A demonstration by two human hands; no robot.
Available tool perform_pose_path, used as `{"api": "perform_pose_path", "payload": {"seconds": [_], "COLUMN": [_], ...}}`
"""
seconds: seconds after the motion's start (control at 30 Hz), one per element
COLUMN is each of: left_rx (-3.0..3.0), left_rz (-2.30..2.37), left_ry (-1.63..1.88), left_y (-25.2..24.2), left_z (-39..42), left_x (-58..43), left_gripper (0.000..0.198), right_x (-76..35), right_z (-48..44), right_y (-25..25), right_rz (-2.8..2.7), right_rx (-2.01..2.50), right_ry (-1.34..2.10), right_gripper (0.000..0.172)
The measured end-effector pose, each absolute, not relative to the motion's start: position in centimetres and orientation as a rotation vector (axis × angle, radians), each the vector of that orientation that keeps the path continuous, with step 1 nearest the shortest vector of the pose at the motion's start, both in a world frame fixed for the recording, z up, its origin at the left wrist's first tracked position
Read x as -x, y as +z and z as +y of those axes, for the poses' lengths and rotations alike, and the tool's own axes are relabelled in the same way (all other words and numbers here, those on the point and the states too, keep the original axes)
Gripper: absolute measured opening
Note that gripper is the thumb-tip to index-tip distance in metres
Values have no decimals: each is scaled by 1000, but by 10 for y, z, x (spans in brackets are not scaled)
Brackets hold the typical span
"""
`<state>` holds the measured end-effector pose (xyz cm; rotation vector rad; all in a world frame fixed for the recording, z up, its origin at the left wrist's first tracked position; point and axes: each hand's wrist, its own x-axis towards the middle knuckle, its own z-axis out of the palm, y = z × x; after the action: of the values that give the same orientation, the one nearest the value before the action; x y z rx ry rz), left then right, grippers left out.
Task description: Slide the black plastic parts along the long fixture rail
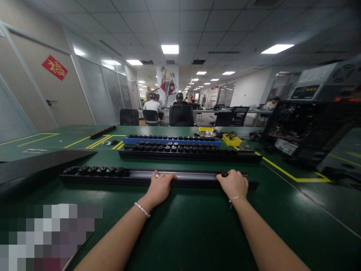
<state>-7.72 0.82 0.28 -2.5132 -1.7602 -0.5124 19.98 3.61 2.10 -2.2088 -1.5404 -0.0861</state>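
Note:
A long black rail (141,182) with a shiny metal channel lies crosswise on the green table. Several black socket-like modules (100,170) fill its left part. My left hand (160,186) is closed over the rail's near edge around the middle, thumb and forefinger spread along the channel. Close to the right end, my right hand (234,183) grips a small black module (224,173) at the channel; the fingers hide most of it. Behind lie another black rail (191,155) and a blue rail (172,140), both lined with similar modules.
Yellow bins (232,140) and a metal bowl (207,133) stand towards the back. An opened computer case (299,130) with a power supply on top is at right. A dark flat panel (42,165) lies left. Other people (152,105) sit or stand beyond the table.

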Motion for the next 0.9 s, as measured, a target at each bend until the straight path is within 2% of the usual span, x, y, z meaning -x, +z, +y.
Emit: {"api": "perform_pose_path", "payload": {"seconds": [0.9], "left_rx": [2509], "left_rz": [-1728], "left_ry": [-525], "left_y": [1], "left_z": [9], "left_x": [78], "left_gripper": [37], "right_x": [-220], "right_z": [38], "right_y": [19], "right_rz": [-1462], "right_rx": [2253], "right_ry": [-124], "right_gripper": [43]}}
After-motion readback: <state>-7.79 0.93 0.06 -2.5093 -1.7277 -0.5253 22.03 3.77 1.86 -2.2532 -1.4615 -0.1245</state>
